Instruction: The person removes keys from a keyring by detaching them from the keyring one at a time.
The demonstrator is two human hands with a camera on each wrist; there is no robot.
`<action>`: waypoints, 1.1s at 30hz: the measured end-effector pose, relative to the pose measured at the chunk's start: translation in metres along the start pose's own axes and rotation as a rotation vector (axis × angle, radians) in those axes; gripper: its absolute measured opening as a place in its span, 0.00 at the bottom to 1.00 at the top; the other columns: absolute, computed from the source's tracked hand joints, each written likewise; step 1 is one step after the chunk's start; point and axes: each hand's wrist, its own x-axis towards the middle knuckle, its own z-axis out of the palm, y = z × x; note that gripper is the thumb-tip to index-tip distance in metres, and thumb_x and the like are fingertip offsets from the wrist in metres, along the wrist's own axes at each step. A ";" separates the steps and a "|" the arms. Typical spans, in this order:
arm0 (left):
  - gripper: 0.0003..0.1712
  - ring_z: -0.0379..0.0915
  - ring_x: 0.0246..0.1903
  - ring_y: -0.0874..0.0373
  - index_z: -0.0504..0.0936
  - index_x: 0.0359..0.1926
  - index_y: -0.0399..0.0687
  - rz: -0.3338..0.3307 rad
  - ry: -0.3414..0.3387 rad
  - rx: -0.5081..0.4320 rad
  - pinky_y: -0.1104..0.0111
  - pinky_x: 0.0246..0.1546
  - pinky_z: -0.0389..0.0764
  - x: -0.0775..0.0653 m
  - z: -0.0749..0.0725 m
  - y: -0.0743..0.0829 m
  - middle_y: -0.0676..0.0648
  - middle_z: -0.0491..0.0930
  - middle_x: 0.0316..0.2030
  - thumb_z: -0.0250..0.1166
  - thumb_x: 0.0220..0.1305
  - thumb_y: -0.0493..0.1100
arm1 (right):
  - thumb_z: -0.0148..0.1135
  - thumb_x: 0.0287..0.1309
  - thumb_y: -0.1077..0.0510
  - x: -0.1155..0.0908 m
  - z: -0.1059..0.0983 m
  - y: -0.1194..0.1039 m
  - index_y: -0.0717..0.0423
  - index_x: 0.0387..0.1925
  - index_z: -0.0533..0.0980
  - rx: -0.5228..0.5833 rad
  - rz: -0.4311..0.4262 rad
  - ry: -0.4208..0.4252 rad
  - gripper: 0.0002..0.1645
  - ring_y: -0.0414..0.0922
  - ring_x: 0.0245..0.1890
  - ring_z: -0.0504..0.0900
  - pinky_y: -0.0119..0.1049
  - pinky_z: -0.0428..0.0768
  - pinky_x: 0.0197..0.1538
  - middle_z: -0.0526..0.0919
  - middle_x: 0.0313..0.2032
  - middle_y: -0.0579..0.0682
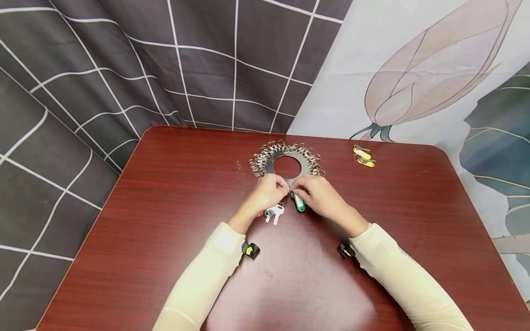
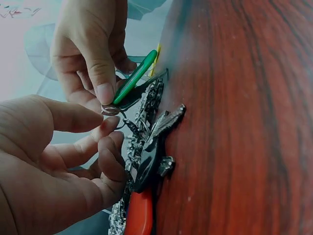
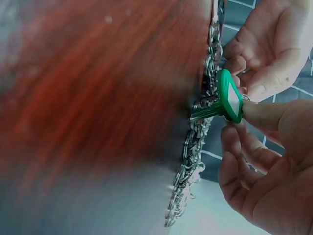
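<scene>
A round grey metal key holder (image 1: pixel 305 164) lies flat on the table, its edge lined with small clasps and split rings. At its near side both hands meet. My left hand (image 1: pixel 267 189) pinches a small metal ring between thumb and finger. My right hand (image 1: pixel 320 195) pinches a green key tag (image 3: pixel 232 98) at its ring end, with a key (image 3: pixel 204 111) hanging from it. The fingertips partly hide where the rings join. Close under the left hand lie silver keys (image 1: pixel 279 214) and a red key tag (image 2: pixel 139 213).
Two yellow key tags (image 1: pixel 365 162) with keys lie at the back right of the reddish-brown wooden table (image 1: pixel 186 193). A dark checked curtain (image 1: pixel 207 59) and a light printed one (image 1: pixel 343 87) hang behind the table.
</scene>
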 end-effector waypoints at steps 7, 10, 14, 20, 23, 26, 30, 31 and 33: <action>0.07 0.78 0.33 0.56 0.87 0.31 0.39 -0.007 -0.017 -0.094 0.64 0.40 0.81 0.003 -0.005 -0.003 0.42 0.87 0.34 0.63 0.57 0.36 | 0.65 0.57 0.63 0.000 -0.001 0.001 0.56 0.33 0.82 0.017 -0.084 0.042 0.02 0.44 0.38 0.81 0.44 0.82 0.43 0.86 0.33 0.50; 0.07 0.79 0.34 0.55 0.87 0.31 0.36 -0.022 -0.024 -0.141 0.63 0.40 0.82 0.004 -0.006 -0.002 0.40 0.87 0.35 0.64 0.57 0.36 | 0.66 0.56 0.64 0.000 -0.001 0.002 0.56 0.32 0.83 0.027 -0.109 0.046 0.02 0.44 0.37 0.81 0.44 0.82 0.43 0.85 0.33 0.49; 0.07 0.77 0.32 0.57 0.87 0.31 0.35 -0.049 -0.038 -0.179 0.68 0.36 0.80 0.006 -0.005 -0.003 0.40 0.87 0.35 0.64 0.55 0.35 | 0.66 0.56 0.64 0.000 -0.002 0.004 0.56 0.33 0.83 0.052 -0.130 0.040 0.02 0.43 0.36 0.81 0.43 0.82 0.41 0.85 0.33 0.49; 0.07 0.69 0.22 0.61 0.87 0.30 0.36 -0.096 -0.058 -0.234 0.73 0.21 0.70 0.009 -0.005 -0.005 0.45 0.83 0.28 0.64 0.53 0.35 | 0.66 0.56 0.64 0.000 -0.003 0.006 0.55 0.33 0.83 0.066 -0.145 0.033 0.03 0.42 0.36 0.80 0.42 0.82 0.41 0.85 0.33 0.48; 0.07 0.68 0.21 0.62 0.87 0.29 0.35 -0.108 -0.067 -0.265 0.74 0.19 0.69 0.010 -0.005 -0.005 0.46 0.81 0.27 0.64 0.52 0.35 | 0.66 0.56 0.63 0.000 -0.003 0.007 0.55 0.33 0.83 0.060 -0.147 0.028 0.03 0.42 0.37 0.80 0.42 0.81 0.41 0.85 0.33 0.48; 0.06 0.70 0.25 0.61 0.86 0.27 0.34 -0.106 -0.070 -0.285 0.74 0.23 0.71 0.011 -0.005 -0.005 0.46 0.81 0.28 0.64 0.52 0.34 | 0.66 0.57 0.63 0.001 -0.003 0.007 0.55 0.33 0.83 0.064 -0.151 0.032 0.03 0.43 0.36 0.81 0.43 0.81 0.41 0.85 0.33 0.48; 0.05 0.71 0.27 0.60 0.85 0.27 0.34 -0.098 -0.071 -0.296 0.73 0.26 0.73 0.010 -0.006 -0.003 0.45 0.81 0.29 0.64 0.52 0.33 | 0.66 0.57 0.63 0.001 -0.003 0.008 0.56 0.33 0.84 0.078 -0.158 0.043 0.02 0.42 0.35 0.81 0.42 0.82 0.39 0.85 0.32 0.48; 0.05 0.71 0.27 0.60 0.85 0.27 0.34 -0.094 -0.072 -0.296 0.73 0.26 0.73 0.010 -0.006 -0.003 0.45 0.81 0.29 0.64 0.52 0.33 | 0.66 0.57 0.63 0.001 -0.003 0.008 0.56 0.32 0.84 0.083 -0.159 0.046 0.02 0.42 0.34 0.81 0.42 0.82 0.38 0.85 0.32 0.48; 0.05 0.71 0.26 0.60 0.85 0.27 0.34 -0.081 -0.072 -0.290 0.73 0.25 0.73 0.009 -0.007 -0.002 0.45 0.81 0.29 0.64 0.52 0.33 | 0.66 0.57 0.62 0.001 -0.003 0.008 0.56 0.32 0.84 0.088 -0.165 0.052 0.02 0.42 0.34 0.81 0.41 0.82 0.37 0.85 0.31 0.48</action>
